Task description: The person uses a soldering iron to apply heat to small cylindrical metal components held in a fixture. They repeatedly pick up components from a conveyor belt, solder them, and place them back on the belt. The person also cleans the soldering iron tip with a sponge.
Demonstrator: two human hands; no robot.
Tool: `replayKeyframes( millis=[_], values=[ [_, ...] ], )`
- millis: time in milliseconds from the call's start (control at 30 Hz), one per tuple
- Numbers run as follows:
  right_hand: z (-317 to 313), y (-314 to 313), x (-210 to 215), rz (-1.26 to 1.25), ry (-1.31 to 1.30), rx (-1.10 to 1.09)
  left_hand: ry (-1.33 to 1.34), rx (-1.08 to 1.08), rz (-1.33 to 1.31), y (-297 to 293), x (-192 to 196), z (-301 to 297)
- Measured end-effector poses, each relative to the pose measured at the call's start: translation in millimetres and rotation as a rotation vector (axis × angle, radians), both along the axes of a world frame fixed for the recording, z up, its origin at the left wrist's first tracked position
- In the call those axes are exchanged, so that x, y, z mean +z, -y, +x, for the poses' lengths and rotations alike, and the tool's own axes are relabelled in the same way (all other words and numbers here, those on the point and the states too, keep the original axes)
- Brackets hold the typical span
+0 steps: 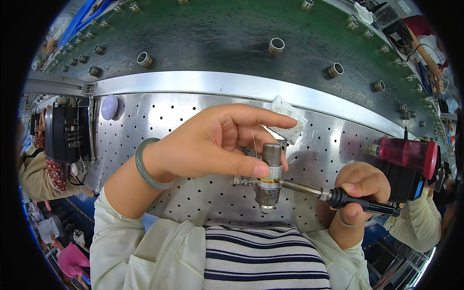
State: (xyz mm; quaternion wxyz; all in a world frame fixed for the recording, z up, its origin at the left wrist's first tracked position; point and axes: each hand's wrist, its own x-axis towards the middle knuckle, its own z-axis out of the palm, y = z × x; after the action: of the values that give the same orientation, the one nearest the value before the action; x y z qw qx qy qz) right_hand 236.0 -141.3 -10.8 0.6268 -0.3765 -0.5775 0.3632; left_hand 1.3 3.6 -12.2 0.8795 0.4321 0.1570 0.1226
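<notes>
My left hand (208,142), with a green bangle at its wrist, closes thumb and fingers round a small metal cylinder (271,155). This cylinder stands upright on a dark metal holder (267,195) with a rounded, shiny lower end. A thin wire (254,141) rises beside it. Gripped in my right hand (363,184) is a soldering iron (305,189) with a black handle. It points left, its tip at the lower edge of the cylinder by a yellowish band. Whether the tip touches is too small to tell. My left fingers partly hide what lies behind the cylinder.
A perforated metal bench (193,203) lies beneath my hands. Beyond its raised rail, a green belt (208,43) carries several metal rings. A greyish pad (293,116), purple oval object (109,107), pink-red cylinder (406,155) and black box (63,133) surround the workspace. Other people sit at both sides.
</notes>
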Motion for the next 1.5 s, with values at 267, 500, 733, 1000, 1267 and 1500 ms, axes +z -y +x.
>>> replayKeyframes(
  millis=[267,500,733,1000,1267,1500],
  values=[
    [2,-1,4,0.008,0.080,-0.008,-0.038,-0.015,0.028,0,4,-2],
    [4,0,4,0.035,0.087,-0.007,-0.080,-0.036,-0.005,-1,8,1],
    [9,4,0,0.002,-0.098,-0.025,-0.042,-0.041,0.050,-2,-2,1],
    [1,2,-1,-0.048,-0.174,0.013,-0.058,-0.069,-0.037,-3,-5,0],
    [1,2,-2,-0.053,-0.164,0.000,-0.069,-0.057,-0.066,-1,-2,1],
    [4,1,-2,-0.034,-0.178,0.056,-0.060,-0.064,-0.065,-1,-4,0]
  ],
)
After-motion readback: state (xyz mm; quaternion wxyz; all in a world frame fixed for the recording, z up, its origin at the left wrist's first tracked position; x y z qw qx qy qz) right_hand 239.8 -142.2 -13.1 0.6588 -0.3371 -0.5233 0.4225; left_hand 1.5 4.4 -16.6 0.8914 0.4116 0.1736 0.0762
